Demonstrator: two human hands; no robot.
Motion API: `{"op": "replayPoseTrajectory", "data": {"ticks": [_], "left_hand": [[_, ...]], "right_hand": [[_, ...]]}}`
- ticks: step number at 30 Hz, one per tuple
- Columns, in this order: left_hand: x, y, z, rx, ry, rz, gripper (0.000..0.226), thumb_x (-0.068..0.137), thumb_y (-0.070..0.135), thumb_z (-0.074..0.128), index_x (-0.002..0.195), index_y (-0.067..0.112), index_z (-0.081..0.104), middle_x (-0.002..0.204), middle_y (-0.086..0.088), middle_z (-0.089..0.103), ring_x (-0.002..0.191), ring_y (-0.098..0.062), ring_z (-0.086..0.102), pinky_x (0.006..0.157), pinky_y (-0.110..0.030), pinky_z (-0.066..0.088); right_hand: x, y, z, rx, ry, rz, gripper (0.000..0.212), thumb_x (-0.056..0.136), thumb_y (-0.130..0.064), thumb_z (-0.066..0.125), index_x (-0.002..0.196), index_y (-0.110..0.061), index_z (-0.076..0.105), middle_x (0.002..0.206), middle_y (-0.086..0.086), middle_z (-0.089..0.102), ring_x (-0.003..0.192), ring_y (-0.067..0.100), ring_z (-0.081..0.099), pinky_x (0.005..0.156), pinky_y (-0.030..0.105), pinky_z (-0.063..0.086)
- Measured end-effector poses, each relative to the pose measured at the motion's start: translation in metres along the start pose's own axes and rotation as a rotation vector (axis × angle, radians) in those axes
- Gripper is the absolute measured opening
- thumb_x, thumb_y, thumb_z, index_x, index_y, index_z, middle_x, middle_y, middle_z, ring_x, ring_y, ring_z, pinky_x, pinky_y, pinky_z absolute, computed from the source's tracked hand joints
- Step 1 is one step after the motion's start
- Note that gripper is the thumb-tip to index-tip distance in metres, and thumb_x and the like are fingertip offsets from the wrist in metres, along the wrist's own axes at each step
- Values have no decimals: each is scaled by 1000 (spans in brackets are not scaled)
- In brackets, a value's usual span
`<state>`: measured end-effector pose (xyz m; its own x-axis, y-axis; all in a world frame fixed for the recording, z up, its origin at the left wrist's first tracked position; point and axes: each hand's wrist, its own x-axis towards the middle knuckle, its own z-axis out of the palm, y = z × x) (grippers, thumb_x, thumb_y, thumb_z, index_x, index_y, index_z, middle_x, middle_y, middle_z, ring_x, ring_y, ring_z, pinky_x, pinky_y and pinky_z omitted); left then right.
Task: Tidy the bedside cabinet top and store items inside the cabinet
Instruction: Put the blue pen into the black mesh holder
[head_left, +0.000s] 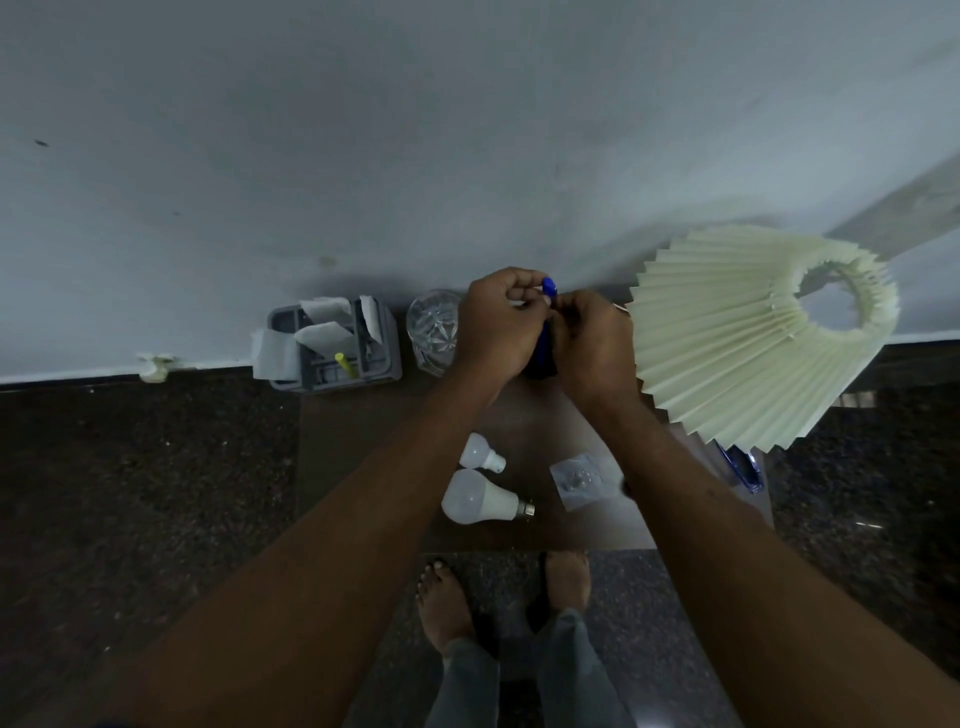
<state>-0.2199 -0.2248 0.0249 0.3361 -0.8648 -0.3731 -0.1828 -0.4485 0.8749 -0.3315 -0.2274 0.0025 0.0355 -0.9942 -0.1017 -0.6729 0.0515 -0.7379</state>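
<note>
We see the left hand and the right hand both curled round a small dark blue plastic object above the back of the brown worktop, between a clear cut-glass tumbler and a cream pleated lampshade, with two white bulbs lying nearer.

Both arms are extended forward. The left hand and right hand are clasped round a blue object.
</note>
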Motion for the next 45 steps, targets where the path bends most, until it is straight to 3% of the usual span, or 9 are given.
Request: {"op": "replayPoseTrajectory", "data": {"ticks": [7, 13, 16, 20, 23, 29, 35, 39, 45], "left_hand": [[-6, -2, 5, 56, -34, -71, 31, 90, 2, 63, 118, 11, 74, 104, -3, 79, 96, -14, 74, 90, -33, 61], [-15, 5, 8, 67, -48, -98, 47, 92, 9, 66, 138, 9, 60, 131, -7, 69, 118, -16, 66, 104, -32, 53], [-23, 12, 9, 39, 1, -98, 46, 92, 10, 66, 138, 10, 59, 129, -7, 70, 116, -17, 67, 104, -34, 54], [-44, 14, 9, -64, 73, -68, 31, 96, 12, 64, 126, 11, 68, 115, -4, 74, 106, -14, 70, 97, -35, 58], [-67, 12, 5, -201, 70, -63, 25, 99, 11, 61, 122, 8, 70, 113, -5, 75, 105, -15, 73, 94, -31, 58], [-115, -4, 9, -435, 144, -115, 18, 98, 9, 63, 111, 5, 74, 107, -15, 77, 106, -30, 73, 97, -44, 58], [-159, -40, 14, -534, 150, -139, 16, 99, 9, 61, 106, 4, 74, 103, -19, 76, 100, -32, 74, 81, -38, 61], [-188, -71, 11, -540, 125, -179, 14, 98, 11, 62, 105, 5, 73, 100, -17, 78, 95, -30, 76, 77, -34, 61], [-244, -114, 10, -575, 87, -252, 15, 97, 14, 65, 104, 4, 74, 94, -15, 78, 87, -27, 77, 74, -31, 62]], "right_hand": [[-1, 1, 6, -90, -33, 57, 18, 96, -6, 52, 90, -7, 69, 76, -2, 60, 58, -1, 48, 54, 15, 37], [-1, -5, 3, -134, -58, 24, 18, 95, -4, 52, 95, -4, 71, 87, 9, 69, 76, 20, 65, 71, 36, 55], [-6, -8, -4, -81, -41, -21, 18, 96, -6, 52, 98, -5, 70, 90, 10, 68, 80, 21, 64, 75, 38, 55], [-26, -19, -17, 144, 11, -25, 24, 96, -10, 57, 116, -9, 70, 105, 2, 72, 94, 10, 65, 84, 17, 52], [-44, -23, -29, 304, -28, 57, 24, 98, -21, 61, 119, -15, 69, 109, -4, 71, 95, 4, 66, 80, 5, 48], [-86, -11, -45, 488, -54, 125, 20, 96, -25, 65, 116, -21, 69, 100, -9, 72, 85, -1, 66, 71, 9, 51], [-130, 15, -45, 619, -135, 203, 21, 95, -20, 67, 116, -19, 67, 97, -1, 74, 92, 17, 72, 83, 41, 60], [-170, 25, -38, 664, -124, 275, 23, 94, -22, 68, 116, -16, 66, 90, 1, 75, 81, 15, 74, 68, 28, 57], [-238, 42, -29, 759, -154, 438, 19, 97, -15, 65, 113, -6, 65, 97, 19, 74, 80, 25, 71, 72, 37, 58]]}}
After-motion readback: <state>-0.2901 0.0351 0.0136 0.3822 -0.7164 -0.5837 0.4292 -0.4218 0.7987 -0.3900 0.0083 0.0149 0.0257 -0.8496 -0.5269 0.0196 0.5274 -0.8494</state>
